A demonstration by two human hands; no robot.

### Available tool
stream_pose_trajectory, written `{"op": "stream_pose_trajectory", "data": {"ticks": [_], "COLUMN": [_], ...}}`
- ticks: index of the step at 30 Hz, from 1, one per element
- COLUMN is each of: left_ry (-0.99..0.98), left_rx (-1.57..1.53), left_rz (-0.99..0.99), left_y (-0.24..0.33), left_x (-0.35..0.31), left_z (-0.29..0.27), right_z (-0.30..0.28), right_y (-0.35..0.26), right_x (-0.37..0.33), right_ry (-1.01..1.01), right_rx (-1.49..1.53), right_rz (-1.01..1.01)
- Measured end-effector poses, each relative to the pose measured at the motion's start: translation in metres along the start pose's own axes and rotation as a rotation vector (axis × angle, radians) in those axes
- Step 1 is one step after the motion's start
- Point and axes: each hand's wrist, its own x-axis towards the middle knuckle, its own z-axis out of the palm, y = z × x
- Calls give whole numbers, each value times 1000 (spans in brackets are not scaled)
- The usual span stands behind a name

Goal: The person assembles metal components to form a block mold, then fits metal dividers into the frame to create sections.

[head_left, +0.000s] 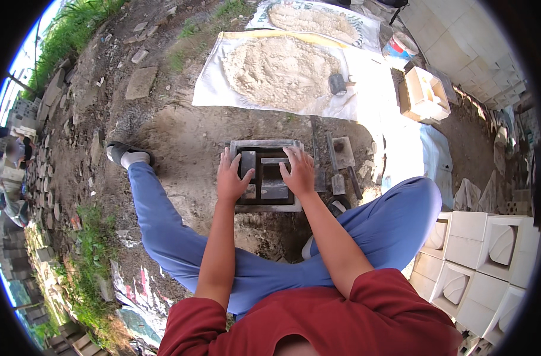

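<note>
On the ground between my legs sits a square grey mould [269, 208] with dark walls and blocks forming compartments inside. My left hand [232, 176] rests on its left side, fingers stretched out and thumb spread toward the inner blocks. Along the right side lies my right hand [299, 170], its fingers apart over the upper right corner. Neither hand is wrapped round anything that I can see. Both palms face down and hide parts of the mould's side rims. A dark flat block [274, 190] shows inside the mould, between the hands.
Beside the mould lie a flat square tool [343, 153] and a long bar [354, 181]. Beyond it, a white sheet [208, 89] holds pale powder [276, 68] and a black mallet head [337, 84]. Pale moulded blocks [467, 232] are stacked at right; a bucket [400, 47] stands far right.
</note>
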Motion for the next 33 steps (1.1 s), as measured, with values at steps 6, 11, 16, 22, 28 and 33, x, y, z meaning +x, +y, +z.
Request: {"op": "stream_pose_trajectory", "data": {"ticks": [6,11,16,22,28,33], "left_ry": [-128,-64,-65,-57,-44,-38], "left_rx": [138,50,-8,-48,-65,-52], "left_rz": [-37,-143,-142,-140,-68,-40], "left_y": [14,7,7,7,2,2], "left_x": [2,-6,-4,-2,1,2], "left_z": [0,11,12,14,13,12], "right_z": [8,17,26,32,31,29], "right_y": [8,1,1,11,11,11], "right_x": [2,4,7,18,23,22], "right_ry": [-192,-207,-248,-329,-380,-375], "right_rx": [-59,-126,-193,-261,-303,-334], "right_rz": [-75,-66,-58,-83,-115,-158]}}
